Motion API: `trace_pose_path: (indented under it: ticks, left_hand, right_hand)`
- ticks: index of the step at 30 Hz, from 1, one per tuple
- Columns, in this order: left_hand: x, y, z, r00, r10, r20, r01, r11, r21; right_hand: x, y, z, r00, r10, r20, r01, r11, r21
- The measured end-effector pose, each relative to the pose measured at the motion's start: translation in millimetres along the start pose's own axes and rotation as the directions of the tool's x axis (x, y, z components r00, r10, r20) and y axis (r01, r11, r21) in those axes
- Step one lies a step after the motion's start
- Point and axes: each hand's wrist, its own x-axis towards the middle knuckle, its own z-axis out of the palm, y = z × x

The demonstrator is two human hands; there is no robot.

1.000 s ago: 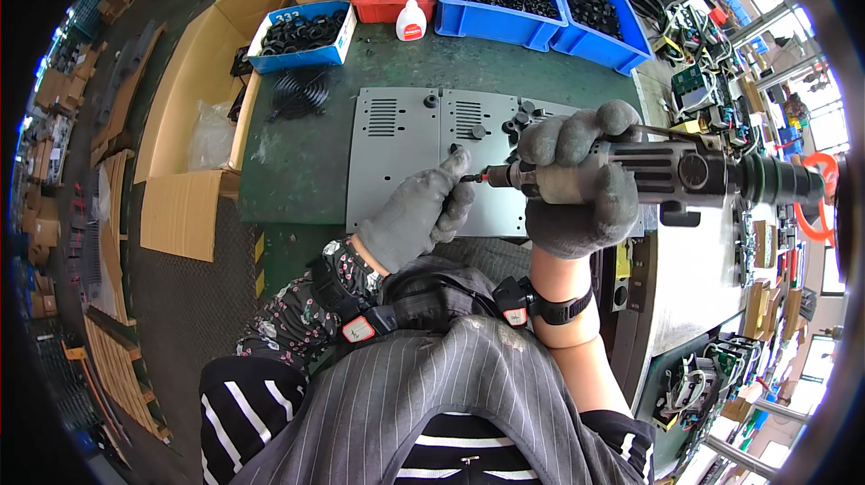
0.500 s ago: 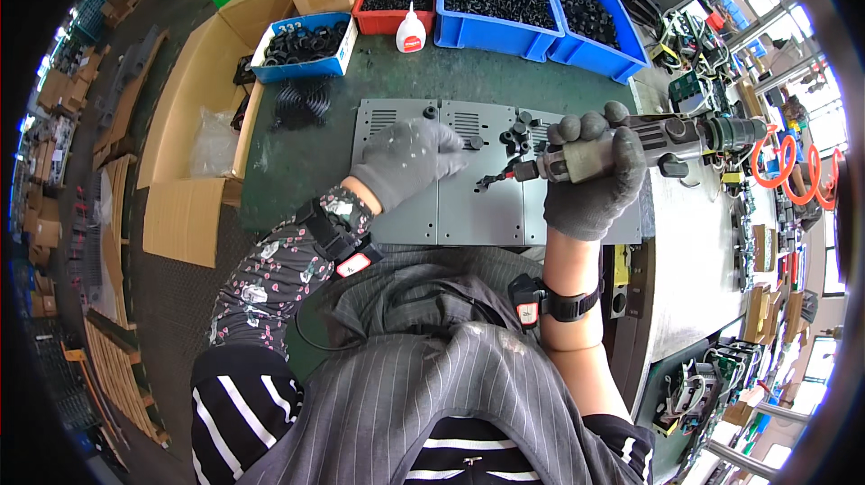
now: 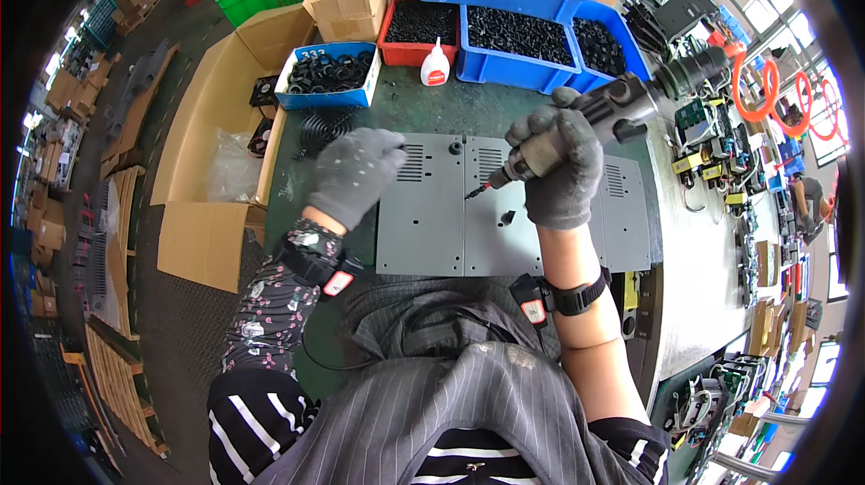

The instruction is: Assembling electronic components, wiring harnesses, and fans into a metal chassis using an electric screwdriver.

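Observation:
My right hand (image 3: 566, 170), in a grey glove, grips a dark pneumatic screwdriver (image 3: 622, 107). Its bit points down and left, above the grey metal panels (image 3: 423, 237) lying side by side on the bench. My gloved left hand (image 3: 356, 177) is at the upper left corner of the leftmost panel, fingers drawn together; whatever is in them is hidden. One round black foot (image 3: 456, 148) stands near the top seam between two panels. A small black part (image 3: 507, 217) sits lower on the middle panel. Slots and small holes pierce the panels.
Behind the panels stand a white squeeze bottle (image 3: 435, 66), a blue-white box of black rings (image 3: 330, 93), a red bin (image 3: 396, 51) and blue bins (image 3: 518, 75) of small black parts. An open carton (image 3: 203, 242) is at left. Coiled orange hose (image 3: 755, 93) trails at right.
My left hand has moved left, to the panel's upper corner. My right hand has raised and tilted the screwdriver, its bit shifting left. Fewer black parts show on the panels as the view shifts.

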Motion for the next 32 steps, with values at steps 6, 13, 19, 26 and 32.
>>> trace_pose_path:
  ticks: [6,13,19,26,32]
  left_hand:
    - [-1,-28,-1,0.976,-0.203,0.085,0.209,0.975,-0.077]
    - [1,-19,12,0.987,-0.159,-0.001,0.159,0.982,-0.099]
    - [-3,-16,23,0.985,-0.113,-0.131,0.107,0.993,-0.047]
    - [-1,-13,35,0.975,-0.205,-0.089,0.207,0.978,0.007]
    - [0,-10,44,0.973,-0.224,-0.059,0.230,0.966,0.119]
  right_hand:
    - [38,36,39,0.996,0.020,0.082,-0.003,0.979,-0.204]
    - [62,86,76,0.985,0.127,0.116,-0.084,0.944,-0.318]
    - [71,122,75,0.970,0.096,0.225,0.036,0.853,-0.520]
    - [59,123,77,0.934,0.158,0.319,-0.031,0.929,-0.369]
    - [63,130,62,0.909,0.157,0.387,0.018,0.910,-0.413]
